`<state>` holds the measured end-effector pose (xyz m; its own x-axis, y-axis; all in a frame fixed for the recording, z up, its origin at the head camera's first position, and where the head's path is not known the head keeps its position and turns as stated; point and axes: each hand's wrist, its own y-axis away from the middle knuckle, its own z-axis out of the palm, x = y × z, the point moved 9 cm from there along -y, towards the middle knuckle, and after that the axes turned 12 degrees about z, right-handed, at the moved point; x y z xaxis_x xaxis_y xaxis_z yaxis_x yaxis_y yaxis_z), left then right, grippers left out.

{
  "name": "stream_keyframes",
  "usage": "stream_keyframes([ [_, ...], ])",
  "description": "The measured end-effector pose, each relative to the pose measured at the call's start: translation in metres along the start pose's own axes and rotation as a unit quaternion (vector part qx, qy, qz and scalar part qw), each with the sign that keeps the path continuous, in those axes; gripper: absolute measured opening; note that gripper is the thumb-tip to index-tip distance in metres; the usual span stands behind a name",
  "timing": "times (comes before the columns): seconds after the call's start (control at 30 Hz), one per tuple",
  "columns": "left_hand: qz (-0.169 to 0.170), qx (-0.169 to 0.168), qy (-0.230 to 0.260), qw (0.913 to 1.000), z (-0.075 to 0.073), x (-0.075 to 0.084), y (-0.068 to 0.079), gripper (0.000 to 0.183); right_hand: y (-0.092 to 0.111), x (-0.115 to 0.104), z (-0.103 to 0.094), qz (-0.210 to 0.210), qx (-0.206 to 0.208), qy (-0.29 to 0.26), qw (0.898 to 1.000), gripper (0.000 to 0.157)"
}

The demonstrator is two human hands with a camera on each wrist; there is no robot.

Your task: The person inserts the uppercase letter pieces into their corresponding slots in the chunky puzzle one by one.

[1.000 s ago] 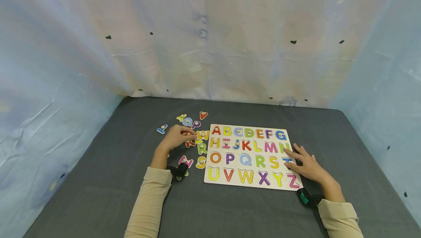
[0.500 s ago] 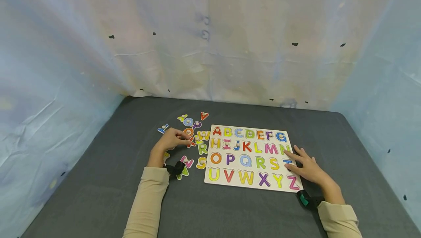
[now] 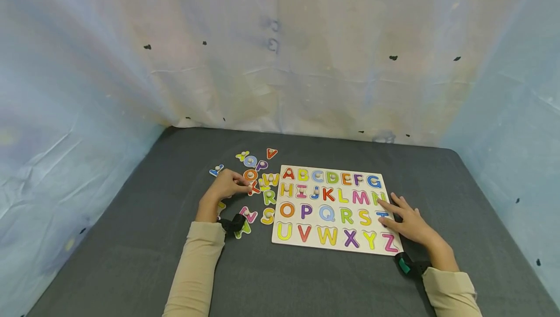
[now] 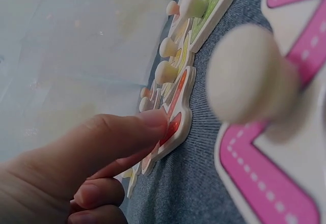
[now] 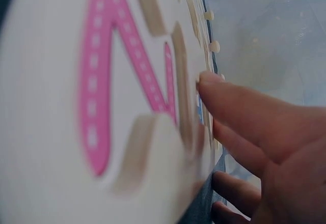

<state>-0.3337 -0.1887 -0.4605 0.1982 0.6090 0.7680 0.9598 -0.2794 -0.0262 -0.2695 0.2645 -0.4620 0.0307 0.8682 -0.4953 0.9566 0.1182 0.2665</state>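
Note:
My left hand (image 3: 226, 185) is at the loose letters left of the puzzle board. Its thumb and index finger pinch the red letter K (image 3: 254, 188), which lies flat on the cloth; the fingertips hide its knob in the left wrist view. Just beyond the hand lies the orange letter O (image 3: 251, 175). My right hand (image 3: 411, 220) rests on the right edge of the white alphabet board (image 3: 295, 221), fingers extended near the N and T places. Knobbed letters from A to J sit in the top two rows.
More loose letters surround the left hand: a yellow W (image 3: 271, 179), a green R (image 3: 269, 197), a yellow S (image 3: 268, 216) and a pink letter (image 3: 248, 214). Farther back lie a blue Q (image 3: 250, 161), a purple P (image 3: 261, 165) and a red V (image 3: 271, 153).
My left hand has drawn back leftward from beside the W to the red K, uncovering the orange O. It holds nearly still over the last half second. The right hand stays in place.

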Motion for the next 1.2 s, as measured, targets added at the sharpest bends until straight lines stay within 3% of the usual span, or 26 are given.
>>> stream_keyframes([
  [0.33,0.028,-0.004,-0.009,0.9996,0.003,0.013,-0.009,0.018,0.004,0.008,-0.005,0.011,-0.001,-0.002,1.0,0.07],
  [0.5,0.039,0.014,-0.026,0.9988,-0.005,0.019,-0.005,0.018,-0.003,-0.003,-0.009,0.011,-0.014,0.037,0.999,0.072],
  [0.77,0.066,0.035,-0.042,0.9963,-0.013,0.034,-0.001,0.017,-0.016,-0.017,-0.016,0.027,0.014,0.077,0.997,0.08],
  [0.93,0.108,0.029,-0.035,0.9931,-0.002,0.058,-0.004,0.015,-0.015,-0.011,-0.007,0.049,0.01,0.078,0.996,0.077],
  [1.1,0.18,0.025,-0.022,0.9831,0.022,0.09,-0.011,0.012,-0.008,-0.003,-0.009,0.072,0.018,0.077,0.994,0.076],
  [1.2,0.202,0.017,-0.027,0.979,0.034,0.102,-0.011,0.011,-0.008,-0.003,-0.006,0.085,0.015,0.087,0.992,0.077],
])
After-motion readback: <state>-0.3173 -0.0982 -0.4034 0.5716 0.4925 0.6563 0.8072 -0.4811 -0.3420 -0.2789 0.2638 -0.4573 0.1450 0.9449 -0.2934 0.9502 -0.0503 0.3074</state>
